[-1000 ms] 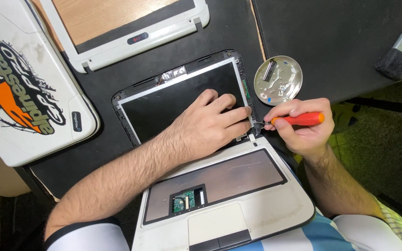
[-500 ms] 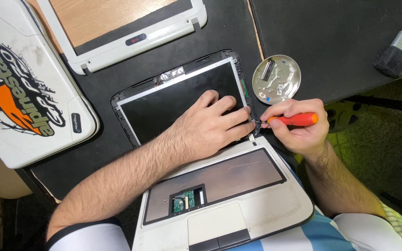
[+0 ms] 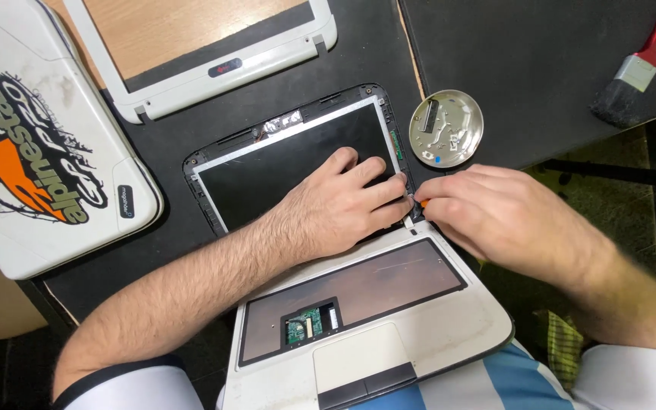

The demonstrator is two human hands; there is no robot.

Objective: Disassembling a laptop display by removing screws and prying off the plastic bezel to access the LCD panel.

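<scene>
A small white laptop (image 3: 419,334) lies opened flat before me, keyboard removed, a green circuit board (image 3: 303,328) showing in the bay. Its bare black screen panel (image 3: 282,167) sits in a frame without a bezel. My left hand (image 3: 339,205) rests flat on the lower right of the screen, fingertips at the right edge. My right hand (image 3: 503,216) is closed over an orange-handled screwdriver (image 3: 423,203), only its tip end showing, at the lower right corner of the screen near the hinge.
A round metal dish (image 3: 446,127) holding small parts sits just right of the screen. A white screen bezel (image 3: 222,64) lies at the top. A closed white laptop with a sticker (image 3: 39,137) is at left. A red-handled brush (image 3: 635,68) lies at top right.
My right hand has turned over the screwdriver, so the orange handle is now mostly hidden. The left hand stays on the screen.
</scene>
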